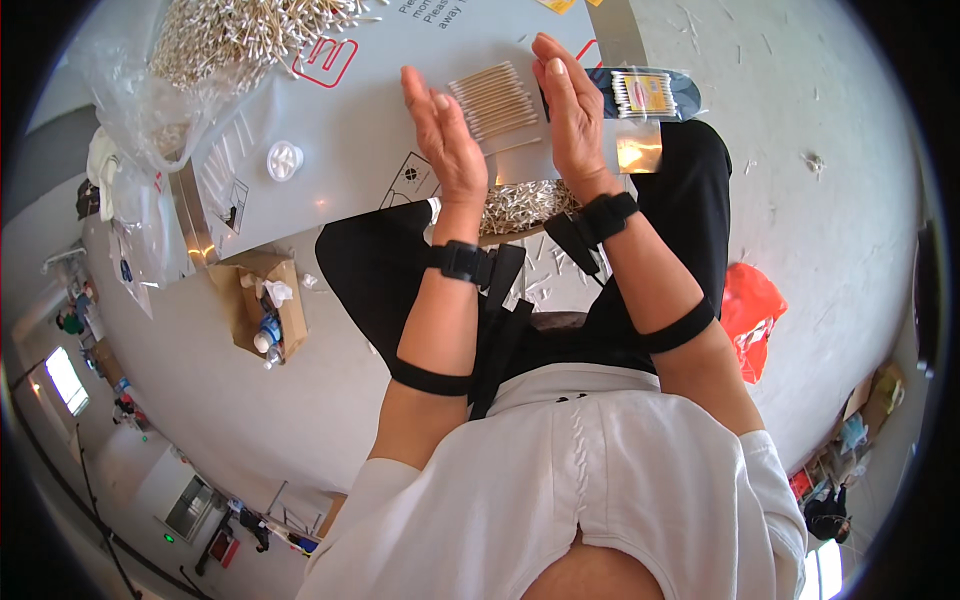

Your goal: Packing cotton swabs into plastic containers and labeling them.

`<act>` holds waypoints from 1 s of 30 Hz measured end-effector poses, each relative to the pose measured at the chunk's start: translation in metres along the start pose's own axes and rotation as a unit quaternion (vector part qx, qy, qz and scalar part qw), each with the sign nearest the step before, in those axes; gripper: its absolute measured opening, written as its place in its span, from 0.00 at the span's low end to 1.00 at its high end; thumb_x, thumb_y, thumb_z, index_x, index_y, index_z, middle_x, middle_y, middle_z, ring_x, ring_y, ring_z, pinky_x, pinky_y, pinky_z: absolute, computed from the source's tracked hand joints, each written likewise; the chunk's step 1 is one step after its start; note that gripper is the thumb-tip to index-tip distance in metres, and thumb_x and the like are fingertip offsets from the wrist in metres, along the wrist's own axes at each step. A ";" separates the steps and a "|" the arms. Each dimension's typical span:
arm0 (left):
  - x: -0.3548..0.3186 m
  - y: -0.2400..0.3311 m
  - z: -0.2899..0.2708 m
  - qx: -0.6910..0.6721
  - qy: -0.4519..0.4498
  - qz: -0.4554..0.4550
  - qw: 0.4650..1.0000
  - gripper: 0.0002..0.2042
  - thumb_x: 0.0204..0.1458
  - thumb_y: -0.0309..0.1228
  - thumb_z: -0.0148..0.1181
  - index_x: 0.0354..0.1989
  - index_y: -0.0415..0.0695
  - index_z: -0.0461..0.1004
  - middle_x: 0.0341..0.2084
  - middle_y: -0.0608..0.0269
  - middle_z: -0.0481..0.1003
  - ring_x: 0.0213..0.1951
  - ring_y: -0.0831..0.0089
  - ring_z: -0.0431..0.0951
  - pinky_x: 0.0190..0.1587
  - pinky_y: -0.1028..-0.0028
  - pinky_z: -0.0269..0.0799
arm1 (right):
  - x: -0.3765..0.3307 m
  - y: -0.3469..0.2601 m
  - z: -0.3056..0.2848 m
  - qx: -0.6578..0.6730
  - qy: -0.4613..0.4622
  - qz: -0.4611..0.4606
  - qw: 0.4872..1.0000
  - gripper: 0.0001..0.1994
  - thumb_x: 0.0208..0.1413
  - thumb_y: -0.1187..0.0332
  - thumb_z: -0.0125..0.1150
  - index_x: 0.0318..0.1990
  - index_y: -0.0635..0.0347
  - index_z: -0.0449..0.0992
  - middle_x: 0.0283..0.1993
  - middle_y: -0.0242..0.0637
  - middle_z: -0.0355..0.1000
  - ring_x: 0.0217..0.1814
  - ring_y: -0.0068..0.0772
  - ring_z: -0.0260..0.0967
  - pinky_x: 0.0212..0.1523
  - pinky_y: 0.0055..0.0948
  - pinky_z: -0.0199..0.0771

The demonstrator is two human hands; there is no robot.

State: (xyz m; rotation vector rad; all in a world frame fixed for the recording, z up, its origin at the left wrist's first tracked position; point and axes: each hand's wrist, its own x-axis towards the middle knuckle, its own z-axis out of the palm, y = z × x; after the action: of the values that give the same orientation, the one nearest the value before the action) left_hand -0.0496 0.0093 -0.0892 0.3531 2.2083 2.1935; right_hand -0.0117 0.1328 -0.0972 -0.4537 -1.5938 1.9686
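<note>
A neat row of cotton swabs lies side by side on the grey tabletop. My left hand stands on edge along the row's left side, fingers stretched out and thumb raised. On the opposite side, my right hand is held the same way, palm facing inward. Neither hand grips anything; I cannot tell whether the palms touch the swab ends. One loose swab lies at an angle just below the row. Right of my right hand, a clear packet of swabs with a yellow label rests on a dark blue piece.
A big heap of swabs fills the table's far left, beside clear plastic bags. A small round white container stands nearer. Below the table edge is a box of loose swabs. A cardboard box and a red bag are on the floor.
</note>
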 end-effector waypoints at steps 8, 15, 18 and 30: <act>0.013 0.000 0.014 -0.046 -0.027 0.000 0.999 0.30 0.67 0.44 0.43 0.69 0.34 0.51 0.68 0.45 0.53 0.70 0.58 0.52 0.70 0.61 0.46 | 0.003 0.007 0.008 -0.004 -0.006 0.007 1.000 0.23 0.69 0.59 0.47 0.62 0.69 0.67 0.61 0.42 0.67 0.65 0.32 0.63 0.68 0.29 0.61; -0.013 0.003 -0.026 -0.048 0.043 0.007 0.998 0.25 0.64 0.36 0.49 0.65 0.33 0.57 0.64 0.45 0.60 0.67 0.57 0.59 0.69 0.60 0.52 | -0.018 -0.010 -0.019 0.058 0.036 0.039 0.997 0.19 0.68 0.63 0.49 0.58 0.70 0.70 0.57 0.43 0.71 0.61 0.31 0.68 0.63 0.28 0.67; -0.035 0.002 -0.041 0.055 0.005 0.001 0.998 0.19 0.62 0.29 0.51 0.61 0.36 0.64 0.61 0.51 0.64 0.63 0.58 0.65 0.64 0.60 0.60 | -0.034 -0.019 -0.029 0.020 0.057 0.065 0.996 0.10 0.65 0.73 0.53 0.49 0.70 0.73 0.46 0.37 0.75 0.51 0.25 0.72 0.53 0.23 0.72; -0.063 0.015 -0.027 0.484 -0.120 0.129 0.857 0.31 0.55 0.32 0.59 0.65 0.36 0.54 0.67 0.41 0.51 0.68 0.41 0.49 0.67 0.48 0.48 | -0.066 -0.028 -0.045 -0.292 -0.066 -0.077 0.951 0.10 0.51 0.81 0.57 0.41 0.64 0.75 0.47 0.45 0.70 0.45 0.49 0.72 0.45 0.34 0.75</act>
State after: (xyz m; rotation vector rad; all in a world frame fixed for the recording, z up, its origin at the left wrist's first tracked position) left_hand 0.0100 -0.0273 -0.0831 0.8928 3.0255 0.8011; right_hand 0.0721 0.1315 -0.0859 -0.4076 -2.2266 1.4132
